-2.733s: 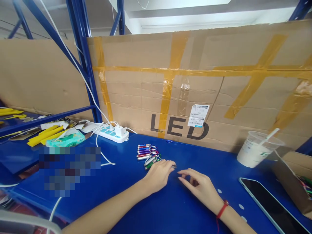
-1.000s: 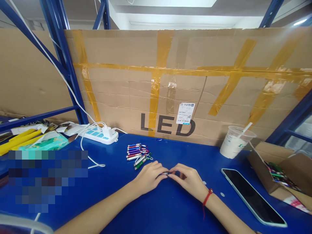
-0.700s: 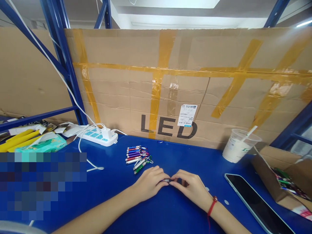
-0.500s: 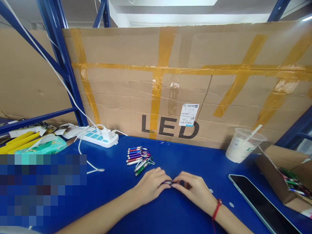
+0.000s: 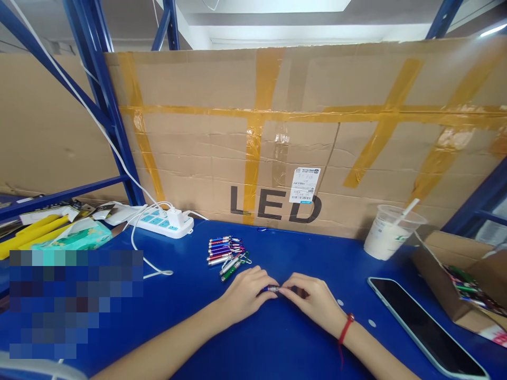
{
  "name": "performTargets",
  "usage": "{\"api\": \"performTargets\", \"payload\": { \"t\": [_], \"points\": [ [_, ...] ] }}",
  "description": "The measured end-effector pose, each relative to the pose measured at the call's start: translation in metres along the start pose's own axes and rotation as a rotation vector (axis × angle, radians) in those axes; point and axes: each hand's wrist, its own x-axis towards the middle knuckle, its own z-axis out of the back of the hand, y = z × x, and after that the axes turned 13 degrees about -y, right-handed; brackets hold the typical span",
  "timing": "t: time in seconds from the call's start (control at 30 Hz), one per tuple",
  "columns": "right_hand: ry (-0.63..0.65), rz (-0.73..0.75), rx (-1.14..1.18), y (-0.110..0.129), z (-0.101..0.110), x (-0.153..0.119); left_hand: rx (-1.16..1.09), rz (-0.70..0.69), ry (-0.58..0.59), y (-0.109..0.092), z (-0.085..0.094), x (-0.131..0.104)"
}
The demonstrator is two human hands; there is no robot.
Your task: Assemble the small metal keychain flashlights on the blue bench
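My left hand (image 5: 248, 293) is closed around a small keychain flashlight (image 5: 271, 288), a thin tube with a blue body and a silver end. The silver end points toward my right hand (image 5: 312, 297), whose thumb and fingers pinch at its tip. A red cord bracelet sits on my right wrist. Most of the flashlight's blue body is hidden by my left fingers. Just beyond my left hand lies a row of similar flashlights (image 5: 220, 250) in blue, red, purple and silver. A green flashlight (image 5: 230, 271) lies nearest, with metal clips beside it.
On the right are a phone (image 5: 428, 327), a plastic cup with a straw (image 5: 392, 232) and a cardboard box (image 5: 439, 287) holding more flashlights. A white power strip (image 5: 166, 224) with cables stands at back left. A large cardboard sheet (image 5: 198, 158) walls the blue table's far side.
The view has shifted slightly. My hands remain together at the flashlight, with its blue body showing a little more and my right fingers now pinching closer at its silver tip.
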Motion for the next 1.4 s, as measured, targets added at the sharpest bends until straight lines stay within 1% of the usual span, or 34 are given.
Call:
{"api": "performTargets", "payload": {
  "t": [0.2, 0.37, 0.5, 0.63, 0.7, 0.83, 0.97, 1.03, 1.2, 1.3, 1.4],
  "points": [
    [-0.025, 0.026, 0.02, 0.001, 0.0, 0.001, 0.008, 0.042, -0.018, -0.001, 0.001, 0.001],
    [-0.038, 0.048, 0.038, 0.001, 0.001, 0.002, 0.008, 0.114, -0.022, -0.004, 0.003, 0.004],
    [-0.06, 0.048, 0.043, 0.0, -0.001, 0.001, -0.003, 0.124, -0.031, -0.006, 0.003, 0.003],
    [-0.062, 0.048, 0.04, 0.001, 0.0, 0.0, -0.051, 0.204, -0.046, -0.009, 0.002, 0.001],
    [-0.057, 0.052, 0.035, 0.002, 0.001, 0.001, -0.059, 0.22, -0.041, -0.01, 0.002, 0.001],
    [-0.039, 0.061, 0.029, 0.002, 0.002, 0.002, -0.037, 0.201, -0.022, -0.012, 0.003, 0.002],
    [-0.027, 0.061, 0.058, 0.0, 0.002, 0.003, -0.017, 0.127, -0.015, -0.009, 0.002, 0.001],
    [-0.031, 0.037, 0.092, 0.0, 0.0, 0.002, -0.012, 0.103, -0.019, -0.006, 0.001, 0.0],
    [-0.08, -0.032, 0.175, 0.0, -0.003, 0.001, -0.009, 0.137, -0.05, -0.004, 0.0, 0.001],
    [-0.142, -0.033, 0.202, 0.004, -0.003, 0.002, -0.019, 0.173, -0.061, -0.007, 0.002, 0.002],
    [-0.19, -0.057, 0.251, 0.01, -0.002, 0.001, -0.067, 0.211, -0.048, -0.011, 0.004, 0.002]
  ]
}}
